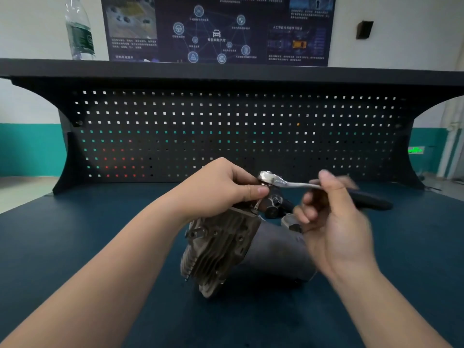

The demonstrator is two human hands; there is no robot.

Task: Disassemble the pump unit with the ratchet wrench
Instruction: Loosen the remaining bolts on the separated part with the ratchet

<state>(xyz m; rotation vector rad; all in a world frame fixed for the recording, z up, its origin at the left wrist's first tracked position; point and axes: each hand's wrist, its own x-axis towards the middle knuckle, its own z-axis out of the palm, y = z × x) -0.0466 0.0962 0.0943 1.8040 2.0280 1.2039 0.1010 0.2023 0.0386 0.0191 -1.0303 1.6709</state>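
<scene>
a: status of the pump unit (221, 249)?

b: it lies tilted on the dark surface (75, 247), between the two forearms and just under the hands. the finned casting faces the camera; a smooth grey body runs off beneath the right hand (336, 222).

a: the hands?

b: the left hand (221, 189) is curled over the top edge of the unit, thumb and fingers pinching at the head of the ratchet wrench (288, 183), steadying it. whether they hold the socket or the fastener beneath, i cannot tell. the right hand grasps the wrench along its shank, near where the black grip starts, and is blurred.

a: where is the wrench seated?

b: the head sits just above the unit's upper corner, touching the left fingertips. the fastener itself is hidden.

a: progress?

b: judged early to middle. the finned cover remains mounted on the body. a few small dark parts (276, 204) lie beyond the unit, between the hands; whether they came off it, i cannot tell. remaining: the current fastener, any others, then separating the cover.
</scene>
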